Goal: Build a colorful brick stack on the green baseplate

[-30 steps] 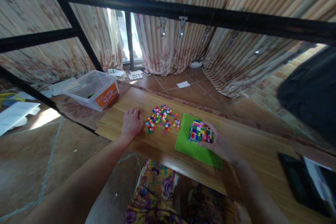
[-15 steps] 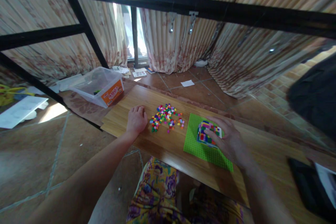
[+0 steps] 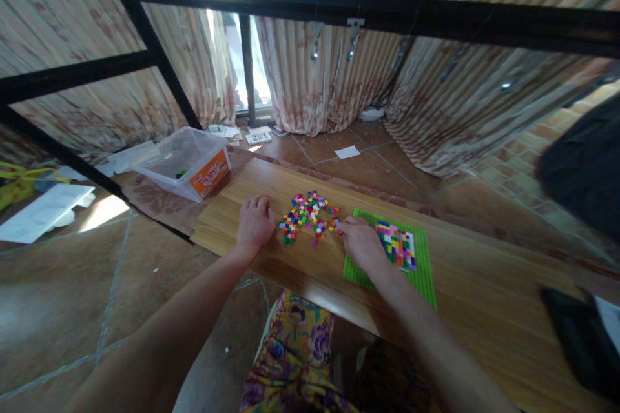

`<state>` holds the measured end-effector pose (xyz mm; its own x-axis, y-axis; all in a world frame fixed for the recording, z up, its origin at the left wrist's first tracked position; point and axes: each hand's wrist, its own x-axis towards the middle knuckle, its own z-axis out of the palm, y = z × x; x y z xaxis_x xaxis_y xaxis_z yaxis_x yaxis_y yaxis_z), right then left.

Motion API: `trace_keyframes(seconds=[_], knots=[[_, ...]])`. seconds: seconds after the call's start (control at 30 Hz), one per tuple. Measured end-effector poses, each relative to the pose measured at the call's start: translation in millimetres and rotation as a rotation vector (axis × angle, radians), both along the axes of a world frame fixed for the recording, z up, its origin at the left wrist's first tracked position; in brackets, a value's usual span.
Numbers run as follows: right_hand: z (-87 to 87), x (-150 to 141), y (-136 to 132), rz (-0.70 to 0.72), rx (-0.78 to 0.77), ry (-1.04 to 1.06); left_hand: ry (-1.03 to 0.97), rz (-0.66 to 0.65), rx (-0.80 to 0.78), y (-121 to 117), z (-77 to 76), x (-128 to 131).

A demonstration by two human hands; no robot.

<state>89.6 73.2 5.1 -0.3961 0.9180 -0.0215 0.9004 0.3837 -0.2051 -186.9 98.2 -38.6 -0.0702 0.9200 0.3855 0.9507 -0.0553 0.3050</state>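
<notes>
My left hand (image 3: 256,224) rests on the wooden table with curled fingers, left of a scattered pile of small multicoloured toy bricks (image 3: 303,213). What its fingers hold, if anything, is hidden. My right hand (image 3: 361,242) reaches to the pile's right edge, its fingertips pinched at a small brick there. Beneath that wrist lies a green studded baseplate (image 3: 425,271). On the plate stands a block built of coloured bricks (image 3: 400,246), its top showing mixed colours and a partly white rim. My right hand and forearm cover the block's near left side.
A clear plastic tub (image 3: 179,158) with an orange label stands beyond the table's left end. A dark flat object (image 3: 576,329) lies at the right of the wooden table (image 3: 479,290). A black metal frame (image 3: 310,3) crosses in front of the curtains, and papers lie on the tiled floor.
My right hand has left the brick block and moved left to the edge of the loose bricks, uncovering more of the block's top. My left hand keeps its place beside the pile.
</notes>
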Motion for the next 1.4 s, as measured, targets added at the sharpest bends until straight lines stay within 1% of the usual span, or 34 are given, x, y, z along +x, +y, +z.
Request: trace_keyframes(seconds=[0.2,0.27,0.33,0.4,0.47,0.53,0.63,0.7,0.77,0.87,1.17,1.3,1.4], knots=[[-1.5,-6.5,2.4,-0.020,-0.024,-0.075,0.005,-0.002,0.008,1.0,-0.9,-1.0],[1.2,-9.3,0.4,-0.046,-0.017,-0.080,0.012,-0.007,0.015,1.2,-0.9,-1.6],[7.7,-11.6,-5.9,-0.079,0.005,-0.037,0.029,-0.012,0.024,1.5,-0.8,-2.5],[17.0,-10.5,-17.4,-0.114,0.053,0.108,0.051,-0.014,0.033,2.1,-0.9,-3.4],[26.1,-2.9,-32.4,-0.150,0.121,0.350,0.069,-0.015,0.037,2.7,-1.3,-4.2],[31.0,13.2,-46.9,-0.223,0.186,0.598,0.079,-0.015,0.037,3.3,-1.6,-4.7],[27.1,48.9,-57.6,-0.446,0.229,0.848,0.078,-0.024,0.043,4.3,-2.0,-5.1],[19.4,73.3,-55.4,-0.583,0.198,0.909,0.073,-0.029,0.045,5.2,-2.3,-5.3],[11.6,91.7,-48.7,-0.647,0.183,0.890,0.070,-0.030,0.043,6.2,-2.9,-5.7],[4.6,102.8,-38.2,-0.653,0.178,0.835,0.070,-0.029,0.039,7.4,-3.9,-6.4],[4.5,99.0,-26.2,-0.619,0.156,0.804,0.074,-0.018,0.044,6.6,-4.4,-6.2],[2.2,101.7,-23.1,-0.608,0.152,0.830,0.069,-0.022,0.031,6.2,-3.6,-5.6],[-2.1,102.8,-21.0,-0.633,0.134,0.890,0.060,-0.021,0.034,5.5,-2.9,-4.9]])
